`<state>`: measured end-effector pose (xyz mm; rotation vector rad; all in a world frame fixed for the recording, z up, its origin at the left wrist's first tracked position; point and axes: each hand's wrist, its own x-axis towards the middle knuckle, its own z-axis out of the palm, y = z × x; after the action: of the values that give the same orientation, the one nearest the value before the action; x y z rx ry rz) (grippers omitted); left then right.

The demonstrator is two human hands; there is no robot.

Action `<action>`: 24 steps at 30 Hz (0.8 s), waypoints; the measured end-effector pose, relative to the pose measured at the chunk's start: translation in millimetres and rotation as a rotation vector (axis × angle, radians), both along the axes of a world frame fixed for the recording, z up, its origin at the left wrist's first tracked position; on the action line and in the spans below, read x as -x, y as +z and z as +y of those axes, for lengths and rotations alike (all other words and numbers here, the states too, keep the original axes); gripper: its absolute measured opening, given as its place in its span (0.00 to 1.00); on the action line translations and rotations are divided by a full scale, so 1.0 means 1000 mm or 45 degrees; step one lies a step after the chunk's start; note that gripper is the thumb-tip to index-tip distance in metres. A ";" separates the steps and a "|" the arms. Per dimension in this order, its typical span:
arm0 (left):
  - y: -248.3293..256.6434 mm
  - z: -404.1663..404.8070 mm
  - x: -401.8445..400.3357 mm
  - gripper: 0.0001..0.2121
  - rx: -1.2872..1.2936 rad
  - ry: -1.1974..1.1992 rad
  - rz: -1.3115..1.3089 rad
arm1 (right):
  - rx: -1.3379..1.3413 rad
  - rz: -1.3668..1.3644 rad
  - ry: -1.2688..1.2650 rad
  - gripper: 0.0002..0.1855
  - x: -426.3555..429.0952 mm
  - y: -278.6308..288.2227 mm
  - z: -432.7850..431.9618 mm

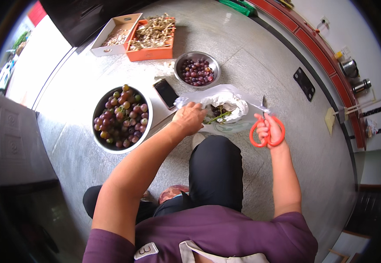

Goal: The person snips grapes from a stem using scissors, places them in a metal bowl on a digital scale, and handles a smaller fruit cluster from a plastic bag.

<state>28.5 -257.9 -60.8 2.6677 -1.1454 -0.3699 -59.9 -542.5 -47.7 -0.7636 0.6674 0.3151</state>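
Observation:
My left hand (pixel 190 119) lies over the left edge of a white plastic bag (pixel 231 90); its fingertips are at the bag's rim, and whether they pinch it is not clear. Inside the open bag are green grape stems (pixel 221 116) and some dark grapes. At the bag's right, my right hand (pixel 269 130) is closed around red-handled scissors (pixel 277 143), their blades pointing away from me. A large metal bowl (pixel 149 115) to the left holds a heap of purple and green grapes (pixel 124 115). Loose dark grapes (pixel 197 70) fill part of a smaller metal bowl (pixel 217 65) beyond the bag.
A smartphone (pixel 166 93) lies between the large bowl and the bag. Farther off, an orange box (pixel 152 54) of dried plant matter stands against a white box (pixel 106 50). A black flat object (pixel 304 83) is on the floor at right, near the red-trimmed cabinet (pixel 315 54).

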 end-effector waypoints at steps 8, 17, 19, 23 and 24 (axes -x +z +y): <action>0.060 0.138 0.041 0.13 0.377 0.213 -0.063 | -0.470 0.164 0.182 0.20 0.074 0.059 0.071; 0.083 0.304 0.067 0.05 1.518 1.128 0.120 | -0.152 -0.415 0.618 0.22 0.035 0.129 0.167; 0.072 0.320 0.077 0.06 1.770 1.400 0.190 | -0.010 -0.477 0.782 0.21 0.014 0.126 0.202; 0.058 0.329 0.086 0.06 1.883 1.632 0.221 | 0.331 -0.474 1.000 0.16 -0.004 0.107 0.268; 0.055 0.331 0.086 0.06 1.794 1.642 0.191 | 0.365 -0.529 1.061 0.16 -0.007 0.100 0.278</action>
<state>-57.2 73.2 -5.5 1.4760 0.4600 0.3625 -53.3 -264.3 52.8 -1.3239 -0.0350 0.8006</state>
